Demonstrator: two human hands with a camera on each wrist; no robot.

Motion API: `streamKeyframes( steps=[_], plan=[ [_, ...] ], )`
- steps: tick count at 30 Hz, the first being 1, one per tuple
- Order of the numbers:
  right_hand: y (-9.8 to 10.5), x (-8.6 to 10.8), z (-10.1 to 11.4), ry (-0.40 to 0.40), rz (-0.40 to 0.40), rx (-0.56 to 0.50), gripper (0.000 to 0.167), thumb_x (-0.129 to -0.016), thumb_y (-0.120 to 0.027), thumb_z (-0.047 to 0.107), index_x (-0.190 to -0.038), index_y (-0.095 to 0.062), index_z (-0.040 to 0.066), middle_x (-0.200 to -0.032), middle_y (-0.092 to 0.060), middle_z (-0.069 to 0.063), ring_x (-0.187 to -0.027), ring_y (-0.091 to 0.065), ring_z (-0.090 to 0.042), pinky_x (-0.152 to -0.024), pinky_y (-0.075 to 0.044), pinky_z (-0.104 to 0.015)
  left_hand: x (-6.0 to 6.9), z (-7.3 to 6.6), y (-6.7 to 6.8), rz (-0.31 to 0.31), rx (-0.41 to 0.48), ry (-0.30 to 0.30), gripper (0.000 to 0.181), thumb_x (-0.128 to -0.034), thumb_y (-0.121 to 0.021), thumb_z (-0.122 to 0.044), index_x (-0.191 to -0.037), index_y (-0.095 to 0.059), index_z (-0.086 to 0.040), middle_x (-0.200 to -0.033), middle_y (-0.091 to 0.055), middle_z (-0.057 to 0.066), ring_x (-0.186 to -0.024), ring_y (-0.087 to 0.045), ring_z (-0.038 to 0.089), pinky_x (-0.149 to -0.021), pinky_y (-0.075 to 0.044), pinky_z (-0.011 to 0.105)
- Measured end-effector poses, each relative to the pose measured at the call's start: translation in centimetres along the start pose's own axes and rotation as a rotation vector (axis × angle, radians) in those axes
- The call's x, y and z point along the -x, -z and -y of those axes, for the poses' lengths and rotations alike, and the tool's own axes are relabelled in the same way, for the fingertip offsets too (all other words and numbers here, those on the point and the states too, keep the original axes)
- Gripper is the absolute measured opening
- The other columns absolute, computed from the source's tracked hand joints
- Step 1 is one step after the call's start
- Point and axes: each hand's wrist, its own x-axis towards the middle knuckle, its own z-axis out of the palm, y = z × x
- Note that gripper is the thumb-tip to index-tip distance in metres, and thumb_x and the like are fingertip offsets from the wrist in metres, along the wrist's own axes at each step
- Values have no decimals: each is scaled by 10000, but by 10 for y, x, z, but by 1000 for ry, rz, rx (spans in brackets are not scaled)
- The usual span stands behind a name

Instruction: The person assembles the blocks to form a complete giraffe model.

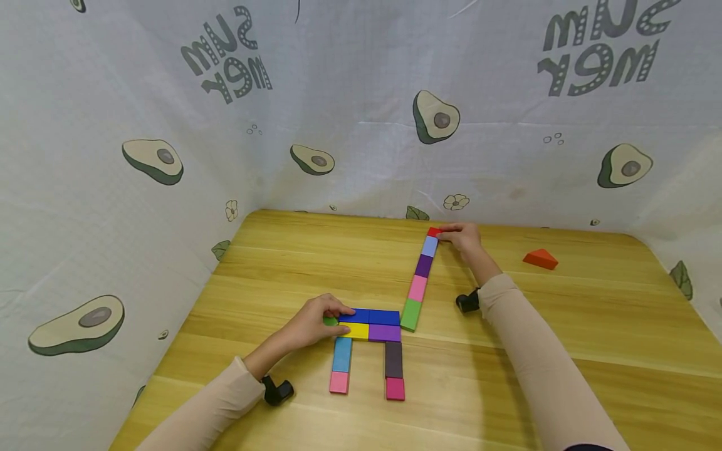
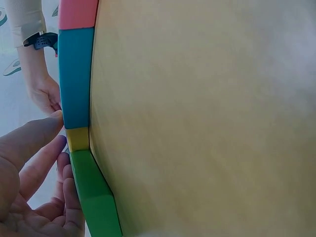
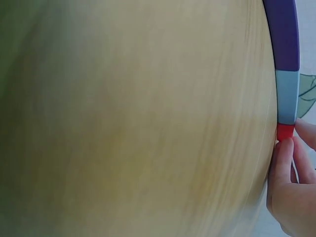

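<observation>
Flat coloured blocks lie joined in a figure on the table. My left hand [image 1: 310, 321] rests its thumb and finger on the yellow block [image 1: 359, 332] and the left blue block [image 1: 360, 317], partly covering them. A green block [image 2: 99, 200] beside them is mostly hidden by that hand in the head view. At the far end of a slanting row, my right hand [image 1: 464, 243] pinches a red block [image 3: 285, 132]. Below it, the row runs through a light blue block [image 1: 430, 246], dark purple [image 1: 424, 265], pink [image 1: 417, 289] and a light green block [image 1: 411, 315].
Two short legs of blocks extend nearer, one with a blue block [image 1: 341, 354], one with a dark block [image 1: 394, 359]. An orange-red triangular block [image 1: 540, 259] lies apart at the right. A printed curtain [image 1: 361, 144] stands behind the wooden table [image 1: 271, 263].
</observation>
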Motion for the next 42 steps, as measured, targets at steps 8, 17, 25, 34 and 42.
streamKeyframes(
  steps=[8, 17, 25, 34, 42],
  plan=[
    [-1, -2, -5, 11, 9, -19, 403, -891, -706, -28, -1276, -619, -112, -1339, -556, -262, -1249, -471, -301, -924, -474, -243, 2, 2, -1, 2, 4, 8, 284, -890, -775, -149, -1167, -751, -87, -1021, -623, 14, -919, -549, 156, -859, -513, 331],
    [-1, -1, -7, 1, 14, -30, 413, -899, -700, -19, -1292, -609, -105, -1363, -538, -241, -1244, -457, -290, -954, -471, -249, 2, 3, -2, 0, 7, -2, 279, -890, -776, -159, -1160, -754, -92, -1029, -623, 12, -924, -552, 160, -863, -513, 351],
    [6, 2, -3, 10, 44, -43, 457, -906, -697, 11, -1337, -579, -88, -1392, -506, -221, -1236, -452, -278, -1039, -432, -318, 2, 2, -1, 10, -11, 10, 284, -891, -774, -150, -1169, -751, -99, -1029, -621, 1, -923, -550, 149, -859, -512, 333],
    [28, 10, 12, 123, 63, -22, 462, -931, -712, 82, -1326, -567, -108, -1121, -647, -92, -907, -555, -72, -951, -483, -278, 2, 1, 1, 1, -11, -2, 284, -893, -773, -157, -1168, -751, -90, -1026, -625, 10, -918, -551, 159, -849, -511, 336],
    [66, 17, 13, 208, 77, -80, 428, -921, -733, 110, -1285, -600, -73, -968, -652, 101, -882, -586, -2, -919, -482, -197, 1, 1, 1, 0, -15, 13, 282, -892, -773, -148, -1170, -749, -104, -1034, -630, 8, -921, -547, 142, -847, -504, 326]
  ],
)
